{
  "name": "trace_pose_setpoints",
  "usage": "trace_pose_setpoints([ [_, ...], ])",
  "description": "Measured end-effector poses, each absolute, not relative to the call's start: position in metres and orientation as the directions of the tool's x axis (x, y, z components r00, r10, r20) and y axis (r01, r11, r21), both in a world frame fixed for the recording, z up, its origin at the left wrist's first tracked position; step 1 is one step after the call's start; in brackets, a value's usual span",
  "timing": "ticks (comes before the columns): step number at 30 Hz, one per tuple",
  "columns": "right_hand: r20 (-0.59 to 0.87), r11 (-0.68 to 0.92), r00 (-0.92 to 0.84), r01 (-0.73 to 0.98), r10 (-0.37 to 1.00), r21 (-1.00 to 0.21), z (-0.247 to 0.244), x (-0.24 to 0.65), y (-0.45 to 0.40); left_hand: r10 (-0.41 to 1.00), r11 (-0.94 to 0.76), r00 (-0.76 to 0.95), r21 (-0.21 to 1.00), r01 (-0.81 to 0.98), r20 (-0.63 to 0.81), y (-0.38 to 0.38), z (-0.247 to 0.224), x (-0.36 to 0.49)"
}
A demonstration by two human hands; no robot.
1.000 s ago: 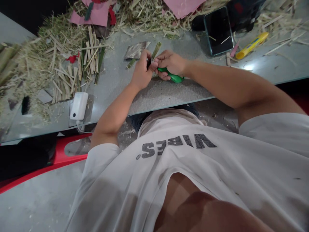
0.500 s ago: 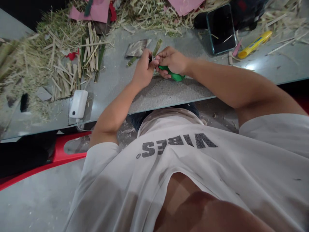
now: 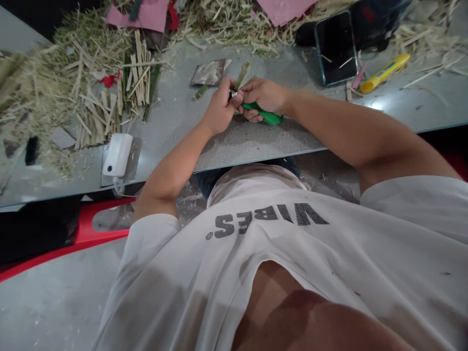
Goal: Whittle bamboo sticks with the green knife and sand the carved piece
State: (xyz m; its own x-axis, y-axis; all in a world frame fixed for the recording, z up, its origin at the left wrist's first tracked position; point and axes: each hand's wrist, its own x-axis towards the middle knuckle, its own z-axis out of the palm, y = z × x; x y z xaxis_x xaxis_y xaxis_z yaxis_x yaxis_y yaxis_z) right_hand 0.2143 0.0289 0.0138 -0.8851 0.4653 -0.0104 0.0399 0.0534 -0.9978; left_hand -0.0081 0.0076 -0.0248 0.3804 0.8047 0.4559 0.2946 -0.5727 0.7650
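Observation:
My right hand [image 3: 265, 97] is closed round a green-handled knife [image 3: 272, 118]; a bit of shiny metal shows near its fingertips. My left hand [image 3: 223, 105] is closed with thumb and finger pinching a greenish bamboo strip [image 3: 242, 74], whose upper end sticks out past the hands. The fingertips of both hands meet at the strip, and its lower part is mostly hidden by them. Something dark shows at the left fingers. Just beyond the left hand lie a short bamboo piece [image 3: 200, 91] and a grey, worn flat piece [image 3: 208, 72].
Cut bamboo sticks [image 3: 137, 73] and heaped shavings [image 3: 66, 87] cover the table's left and back. A white power bank [image 3: 117, 155] with a cable lies by the front edge. On the right are a phone [image 3: 336, 48] and a yellow cutter-like tool [image 3: 385, 73]. Pink paper [image 3: 146, 14] lies behind.
Both hands, with the knife and bamboo strip, have shifted slightly to the right. The grip of each hand looks the same.

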Motion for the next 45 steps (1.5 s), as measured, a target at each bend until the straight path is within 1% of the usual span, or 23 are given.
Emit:
trace_pose_setpoints([
  [3,0.010,0.067,-0.870,0.027,0.493,-0.997,0.014,0.213,0.027,0.801,-0.587,0.366,0.741,0.327,0.474,0.011,-0.028,-0.010],
  [8,0.054,0.079,-0.849,-0.015,0.525,-0.997,0.012,0.212,0.031,0.782,-0.619,0.346,0.712,0.332,0.519,0.012,-0.032,-0.012],
  [12,0.042,0.048,-0.875,-0.021,0.483,-0.999,0.013,0.214,0.031,0.759,-0.637,0.384,0.719,0.277,0.525,0.011,-0.033,-0.013],
  [16,-0.005,-0.001,-0.903,0.004,0.430,-1.000,0.016,0.217,0.030,0.756,-0.625,0.419,0.746,0.230,0.504,0.009,-0.032,-0.013],
  [19,-0.025,-0.023,-0.910,0.017,0.415,-1.000,0.016,0.217,0.031,0.775,-0.597,0.426,0.761,0.255,0.466,0.008,-0.030,-0.013],
  [21,-0.013,-0.020,-0.914,0.005,0.406,-1.000,0.014,0.216,0.032,0.779,-0.595,0.430,0.756,0.273,0.457,0.007,-0.030,-0.014],
  [23,0.007,-0.005,-0.905,-0.010,0.425,-1.000,0.012,0.215,0.032,0.764,-0.615,0.433,0.741,0.268,0.478,0.008,-0.029,-0.014],
  [26,0.042,0.021,-0.867,-0.036,0.496,-0.999,0.009,0.213,0.031,0.745,-0.651,0.407,0.710,0.269,0.529,0.011,-0.032,-0.014],
  [31,0.071,0.046,-0.819,-0.055,0.569,-0.997,0.010,0.210,0.029,0.770,-0.638,0.316,0.675,0.370,0.554,0.016,-0.034,-0.013],
  [34,0.041,0.027,-0.832,-0.031,0.554,-0.999,0.012,0.212,0.029,0.772,-0.634,0.353,0.683,0.363,0.529,0.011,-0.028,-0.013],
  [37,-0.018,-0.012,-0.870,0.013,0.492,-1.000,0.014,0.216,0.031,0.769,-0.624,0.414,0.714,0.319,0.487,0.003,-0.022,-0.012],
  [40,-0.057,-0.040,-0.888,0.044,0.456,-0.998,0.014,0.219,0.032,0.770,-0.621,0.418,0.715,0.320,0.482,0.000,-0.021,-0.010],
  [45,0.019,-0.007,-0.855,-0.027,0.518,-1.000,0.013,0.215,0.030,0.743,-0.669,0.355,0.661,0.340,0.568,0.009,-0.032,-0.010],
])
